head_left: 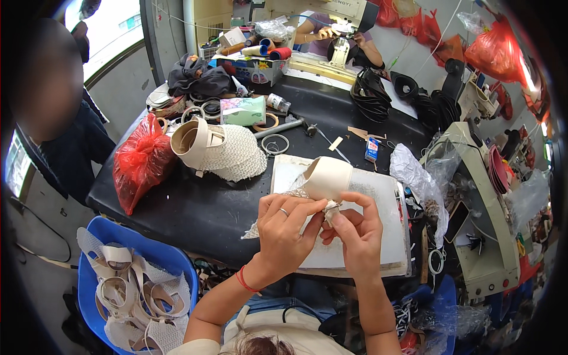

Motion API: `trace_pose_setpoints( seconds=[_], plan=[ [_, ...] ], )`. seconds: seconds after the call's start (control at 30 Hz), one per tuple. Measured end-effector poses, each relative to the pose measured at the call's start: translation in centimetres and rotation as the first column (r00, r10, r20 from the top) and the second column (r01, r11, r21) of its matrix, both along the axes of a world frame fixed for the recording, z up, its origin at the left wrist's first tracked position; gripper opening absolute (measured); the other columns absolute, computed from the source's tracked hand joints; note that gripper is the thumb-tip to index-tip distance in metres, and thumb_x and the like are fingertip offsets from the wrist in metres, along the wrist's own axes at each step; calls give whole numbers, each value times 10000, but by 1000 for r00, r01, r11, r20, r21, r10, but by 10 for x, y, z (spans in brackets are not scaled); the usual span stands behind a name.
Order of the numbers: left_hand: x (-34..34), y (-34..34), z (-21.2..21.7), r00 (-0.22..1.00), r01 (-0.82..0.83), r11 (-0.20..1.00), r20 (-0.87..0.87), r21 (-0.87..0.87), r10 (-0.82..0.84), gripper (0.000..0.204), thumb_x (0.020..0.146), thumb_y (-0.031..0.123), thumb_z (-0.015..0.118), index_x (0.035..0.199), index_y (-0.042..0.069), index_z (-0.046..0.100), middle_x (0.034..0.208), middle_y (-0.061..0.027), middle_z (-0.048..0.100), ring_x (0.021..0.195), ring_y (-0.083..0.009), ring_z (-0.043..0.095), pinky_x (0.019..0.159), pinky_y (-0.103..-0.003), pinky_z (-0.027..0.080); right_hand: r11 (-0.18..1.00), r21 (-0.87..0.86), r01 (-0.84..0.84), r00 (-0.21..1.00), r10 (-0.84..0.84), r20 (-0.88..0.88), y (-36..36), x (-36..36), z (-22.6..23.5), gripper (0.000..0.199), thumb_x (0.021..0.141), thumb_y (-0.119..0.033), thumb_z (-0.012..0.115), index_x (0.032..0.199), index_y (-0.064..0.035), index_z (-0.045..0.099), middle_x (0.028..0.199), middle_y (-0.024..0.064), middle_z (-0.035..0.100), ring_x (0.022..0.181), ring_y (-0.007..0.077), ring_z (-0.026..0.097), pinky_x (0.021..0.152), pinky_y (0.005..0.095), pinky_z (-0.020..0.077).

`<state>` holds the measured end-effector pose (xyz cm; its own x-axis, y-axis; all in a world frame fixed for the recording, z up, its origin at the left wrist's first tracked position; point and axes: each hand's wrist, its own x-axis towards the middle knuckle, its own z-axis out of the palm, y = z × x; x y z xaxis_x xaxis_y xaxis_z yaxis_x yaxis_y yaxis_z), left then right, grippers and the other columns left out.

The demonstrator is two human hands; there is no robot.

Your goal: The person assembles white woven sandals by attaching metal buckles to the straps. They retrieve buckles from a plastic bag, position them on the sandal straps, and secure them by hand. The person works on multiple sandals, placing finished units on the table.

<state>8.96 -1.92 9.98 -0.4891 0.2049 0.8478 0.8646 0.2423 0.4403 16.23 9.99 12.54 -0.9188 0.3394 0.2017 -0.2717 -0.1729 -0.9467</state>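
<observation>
My left hand (290, 231), with a ring and a red cord at the wrist, is closed in a pinch. My right hand (360, 234) pinches from the other side, and the fingertips of both almost meet. Between them is a small cream strap end (332, 214) with a metal piece on it that looks like a buckle. Just beyond my fingers lies a cream shoe upper (329, 176) with a smooth curved band and a woven mesh part, partly hidden by my left hand. Under it is a white work board (381, 207).
Mesh shoe uppers (228, 155) stand left of the board, beside a red plastic bag (141, 158). A blue basket (194, 273) holds several uppers at lower left. A hammer (281, 129) lies beyond. A sewing machine (473, 236) is at right. Other people are at left and far back.
</observation>
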Motion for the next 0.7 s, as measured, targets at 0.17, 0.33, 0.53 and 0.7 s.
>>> trace_pose_setpoints(
  seconds=[0.17, 0.33, 0.53, 0.7],
  plan=[
    [2, 0, -1, 999, 7, 1000, 40, 11, -7, 266, 682, 37, 722, 935, 104, 672, 816, -5, 651, 762, -181, 593, 752, -324, 377, 940, 293, 175, 982, -144, -127, -9, -1, -11, 255, 922, -120, 566, 1124, 24, 504, 816, 88, 653, 685, 104, 625, 614, 226, 519],
    [3, -2, 3, 993, 16, 1000, 118, 20, -19, 254, 685, 43, 723, 926, 104, 674, 803, -5, 653, 763, -177, 593, 758, -326, 375, 937, 277, 212, 976, -191, -101, -15, 0, -9, 261, 928, -134, 559, 1128, 26, 505, 790, 65, 640, 671, 94, 613, 608, 210, 509],
    [7, -2, 7, 999, -28, 999, 29, -19, 28, 216, 686, 49, 721, 890, 101, 672, 788, 1, 651, 748, -168, 590, 750, -324, 369, 939, 207, 275, 960, -255, -120, -21, 0, -16, 241, 920, -144, 579, 1082, 24, 520, 768, 49, 627, 643, 78, 588, 582, 209, 501],
    [9, 0, 7, 1000, 12, 1000, 25, 9, -12, 188, 686, 55, 723, 859, 86, 656, 773, 1, 647, 721, -175, 586, 745, -324, 368, 899, 252, 359, 929, -319, -187, -16, -9, -26, 215, 894, -176, 628, 956, 3, 524, 726, 25, 596, 610, 47, 539, 538, 189, 450]
  ],
)
